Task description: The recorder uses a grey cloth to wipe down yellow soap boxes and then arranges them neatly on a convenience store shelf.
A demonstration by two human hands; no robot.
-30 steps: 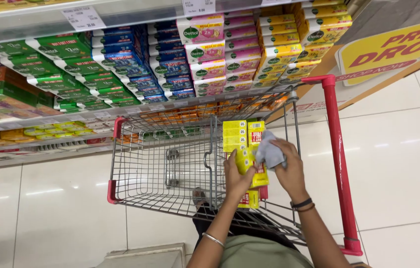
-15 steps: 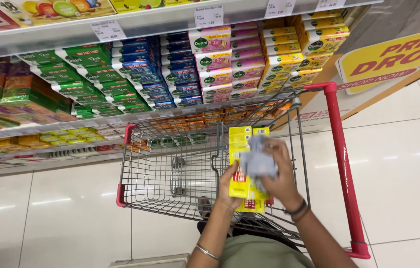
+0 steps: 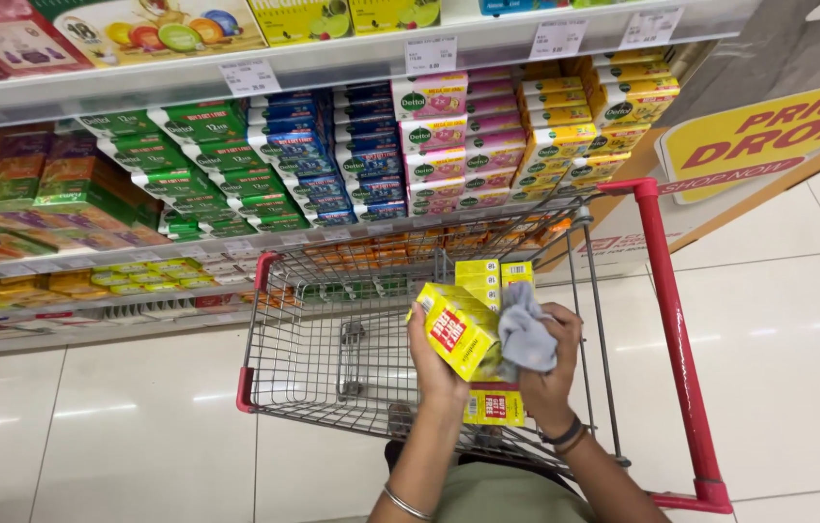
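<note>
Over the wire shopping cart (image 3: 332, 339), the left hand (image 3: 432, 360) is raised with its forearm coming up from below, grip wrapped around a yellow box (image 3: 458, 329) that it holds tilted above the basket. Just to its right, the right hand (image 3: 550, 373) has its grip pinching a grey cloth (image 3: 524, 334) pressed against the box's side. More yellow boxes (image 3: 493, 275) stand in the cart behind it, and the shelf (image 3: 332, 68) of stacked packs rises beyond.

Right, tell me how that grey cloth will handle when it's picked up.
The grey cloth is bunched in the right hand, so it is probably floppy. It likely weighs little, since its folds hang loose. Beside it, the yellow box keeps sharp edges, likely stiff.
</note>
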